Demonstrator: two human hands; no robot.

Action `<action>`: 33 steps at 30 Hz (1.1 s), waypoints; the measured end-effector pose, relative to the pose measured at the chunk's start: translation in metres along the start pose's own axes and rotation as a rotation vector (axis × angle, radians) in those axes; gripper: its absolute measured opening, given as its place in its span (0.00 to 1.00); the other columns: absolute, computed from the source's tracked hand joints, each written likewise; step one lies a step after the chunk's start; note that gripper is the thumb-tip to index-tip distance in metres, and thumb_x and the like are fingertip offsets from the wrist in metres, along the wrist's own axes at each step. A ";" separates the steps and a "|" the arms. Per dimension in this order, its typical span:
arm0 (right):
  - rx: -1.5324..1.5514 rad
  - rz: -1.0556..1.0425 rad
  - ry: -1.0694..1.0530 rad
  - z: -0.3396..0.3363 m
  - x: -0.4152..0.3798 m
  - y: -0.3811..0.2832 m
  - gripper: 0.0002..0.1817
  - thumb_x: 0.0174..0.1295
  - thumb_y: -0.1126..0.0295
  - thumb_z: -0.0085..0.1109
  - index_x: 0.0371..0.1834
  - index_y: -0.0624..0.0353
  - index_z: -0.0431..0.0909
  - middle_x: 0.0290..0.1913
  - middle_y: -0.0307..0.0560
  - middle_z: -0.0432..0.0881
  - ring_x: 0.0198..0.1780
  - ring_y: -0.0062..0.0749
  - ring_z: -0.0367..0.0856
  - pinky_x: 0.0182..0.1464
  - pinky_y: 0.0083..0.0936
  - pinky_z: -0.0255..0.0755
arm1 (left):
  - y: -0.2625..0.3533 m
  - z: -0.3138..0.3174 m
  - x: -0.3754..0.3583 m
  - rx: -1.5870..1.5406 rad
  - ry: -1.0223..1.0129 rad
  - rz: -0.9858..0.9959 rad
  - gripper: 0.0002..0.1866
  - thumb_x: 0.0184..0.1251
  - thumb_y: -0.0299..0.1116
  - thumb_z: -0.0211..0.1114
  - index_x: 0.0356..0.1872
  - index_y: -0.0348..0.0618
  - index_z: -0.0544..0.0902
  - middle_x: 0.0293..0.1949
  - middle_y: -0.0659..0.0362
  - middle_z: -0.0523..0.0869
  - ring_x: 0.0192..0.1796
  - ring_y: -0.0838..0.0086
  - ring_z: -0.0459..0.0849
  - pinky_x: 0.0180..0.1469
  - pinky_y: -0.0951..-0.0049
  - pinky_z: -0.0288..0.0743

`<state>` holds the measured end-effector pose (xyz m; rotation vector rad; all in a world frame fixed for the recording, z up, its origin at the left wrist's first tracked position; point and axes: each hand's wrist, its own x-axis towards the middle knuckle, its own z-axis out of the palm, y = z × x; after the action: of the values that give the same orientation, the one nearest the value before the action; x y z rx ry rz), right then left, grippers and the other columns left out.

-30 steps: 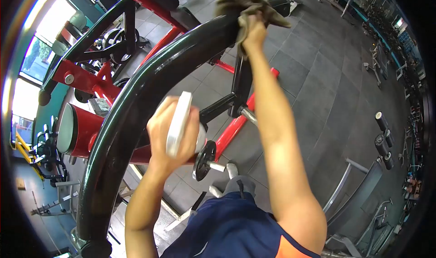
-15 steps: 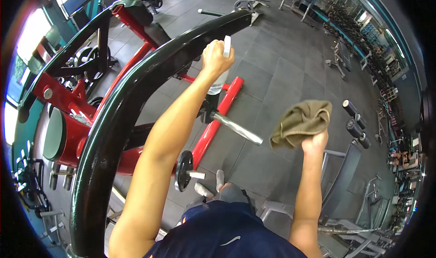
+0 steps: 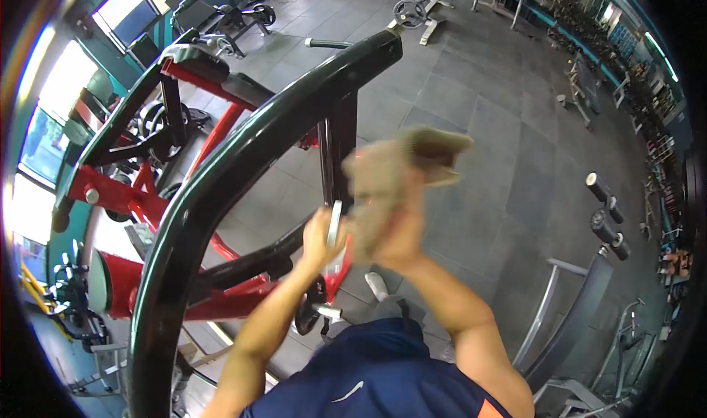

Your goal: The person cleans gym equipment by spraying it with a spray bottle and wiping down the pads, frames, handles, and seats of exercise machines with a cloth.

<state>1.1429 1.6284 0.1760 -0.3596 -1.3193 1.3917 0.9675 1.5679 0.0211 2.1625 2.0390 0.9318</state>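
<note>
My left hand (image 3: 318,239) is closed around a bottle, whose white carrying loop (image 3: 335,223) stands up between the fingers. The bottle's body, clear in the earlier frame, is hidden now. My right hand (image 3: 403,234) grips an olive-brown cloth (image 3: 383,171), blurred by motion. The cloth is raised in front of me and partly covers the right fingers; a fold at its right side shows a dark hollow. Both hands are close together, beside the black curved bar (image 3: 221,160) of a red and black weight machine.
The machine's red frame (image 3: 125,197) spreads to the left. On the right stands a padded bench (image 3: 571,315) with foam rollers (image 3: 605,226). Dumbbell racks (image 3: 641,109) line the right wall. Grey floor tiles (image 3: 486,160) lie ahead, and one foot (image 3: 376,285) shows below.
My right hand has swung left and up with the cloth, towards the left hand. My left hand has come down and nearer with the bottle. The view has shifted slightly.
</note>
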 end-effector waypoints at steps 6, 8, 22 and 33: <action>-0.387 -0.314 -0.512 0.082 0.121 0.152 0.32 0.59 0.45 0.64 0.64 0.50 0.78 0.66 0.60 0.72 0.67 0.64 0.67 0.70 0.52 0.57 | 0.035 -0.043 -0.131 -0.201 -0.065 -0.561 0.07 0.62 0.30 0.63 0.30 0.37 0.80 0.24 0.46 0.78 0.30 0.46 0.79 0.32 0.52 0.71; -0.370 -0.453 -0.427 0.055 0.185 0.170 0.28 0.61 0.49 0.62 0.60 0.54 0.79 0.59 0.62 0.78 0.58 0.57 0.78 0.65 0.41 0.67 | 0.057 -0.068 -0.148 -0.122 0.001 -0.699 0.07 0.61 0.30 0.63 0.28 0.36 0.80 0.25 0.45 0.79 0.30 0.46 0.79 0.32 0.52 0.70; -0.667 -0.670 -0.140 0.082 0.162 0.149 0.24 0.54 0.45 0.60 0.49 0.45 0.84 0.52 0.52 0.77 0.66 0.56 0.67 0.67 0.65 0.52 | 0.032 -0.060 -0.219 -0.013 0.109 -1.065 0.07 0.62 0.29 0.62 0.29 0.34 0.80 0.25 0.53 0.79 0.27 0.68 0.77 0.31 0.65 0.69; -1.332 -0.295 0.446 -0.141 0.312 0.211 0.27 0.66 0.57 0.53 0.66 0.59 0.72 0.40 0.58 0.73 0.41 0.51 0.74 0.43 0.47 0.66 | 0.056 -0.068 -0.268 -0.060 0.444 -1.294 0.10 0.67 0.33 0.61 0.31 0.35 0.79 0.22 0.54 0.81 0.23 0.67 0.78 0.30 0.65 0.72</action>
<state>1.0519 2.0111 0.0942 -1.2021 -1.6473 -0.0092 0.9981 1.2884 -0.0066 0.2542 2.7500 1.1538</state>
